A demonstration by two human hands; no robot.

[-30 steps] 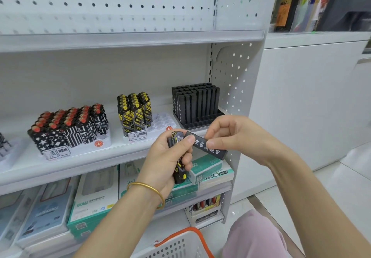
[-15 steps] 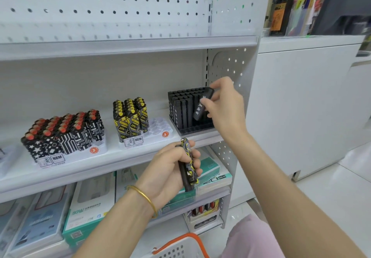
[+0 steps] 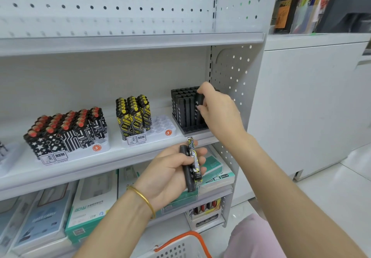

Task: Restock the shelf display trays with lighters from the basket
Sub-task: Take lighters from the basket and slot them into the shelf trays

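Pinching a black lighter (image 3: 198,107) upright, the right hand (image 3: 218,109) stands at the front corner of the black tray (image 3: 192,130). The coming move turns on how that lighter lines up with the slot beneath it. Its long axis runs from 12 to 6 o'clock, parallel to the lighters already standing in the tray. It lies at 9 o'clock from the palm, just beside its neighbours on their 3 o'clock side. One fingertip sits over its top end and another presses its face lower down; the remaining fingers curl behind it, out of sight. Its bottom end looks close to the tray floor, though whether it is fully seated cannot be told. I judge that a straight push toward 6 o'clock would finish the job, and that any tilt would jam it against the row beside it.

The right forearm reaches in from 5 o'clock, with the wrist bent toward the shelf (image 3: 100,163). The left hand (image 3: 168,169) is at 7 o'clock from the right, below the shelf edge. Its fingers are curled round two more: a second black lighter (image 3: 187,175) and a yellow lighter (image 3: 194,157), near upright and touching side by side. By its pattern the yellow one belongs to the white tray (image 3: 162,125) at 9 o'clock from the black tray, whose 3 o'clock half stands bare. The basket (image 3: 180,245) shows at 6 o'clock, at the bottom edge of view.
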